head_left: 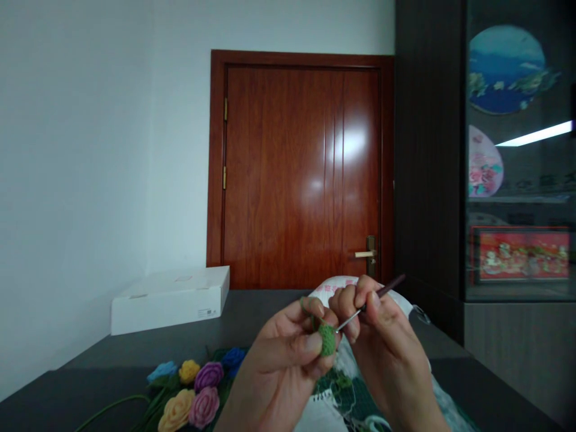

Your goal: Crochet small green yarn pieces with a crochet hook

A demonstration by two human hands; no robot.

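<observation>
Between the thumb and fingers of my left hand [288, 345] is a small green crochet piece [327, 340]. Green yarn [310, 305] loops over a finger of that hand. My right hand [382, 336] grips a crochet hook [390, 285] by its dark handle. The hook's thin metal shaft slants down to the left, and its tip meets the right edge of the green piece. Whether the tip is inside a stitch is too small to tell. Both hands are raised above the table, close together.
Several crocheted flowers [203, 407] with green stems lie at the front left. A white box [168, 300] stands at the back left of the dark table [252, 321]. Behind the hands is a white bag [335, 285]; below them are yarn scraps [341, 382] and a notepad [320, 414].
</observation>
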